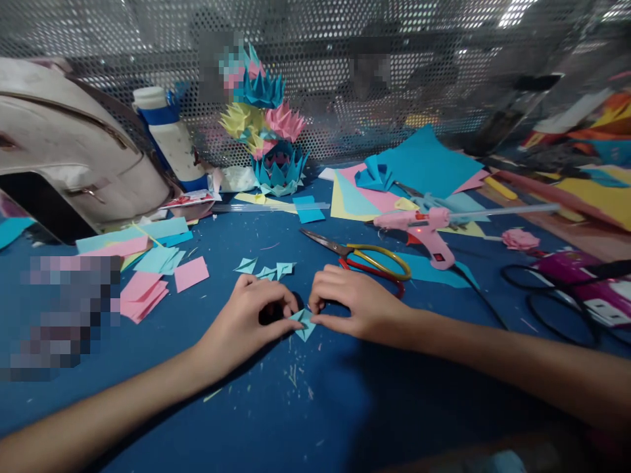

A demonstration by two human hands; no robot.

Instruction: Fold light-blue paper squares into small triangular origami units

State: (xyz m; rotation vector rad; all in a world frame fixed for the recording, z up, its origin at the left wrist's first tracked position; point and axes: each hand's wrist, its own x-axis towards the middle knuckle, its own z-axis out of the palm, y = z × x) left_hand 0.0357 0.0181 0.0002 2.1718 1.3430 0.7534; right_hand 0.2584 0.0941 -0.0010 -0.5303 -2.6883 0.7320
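Perforated metal rises behind a blue table strewn with coloured squares. Near the table's middle, the left hand and right hand pinch a small folded paper from either side, each nearly closed on it. More folded pieces lie just beyond the left hand; scissors and a pink glue gun lie beyond the right.

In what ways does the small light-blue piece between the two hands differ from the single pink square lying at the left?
The light-blue piece is folded, with pointed flaps; the pink square looks flat and unfolded. The light-blue piece is held by the left hand and right hand, while the pink square lies untouched on the table. The light-blue piece also looks smaller than the pink square. Both seem to be paper.
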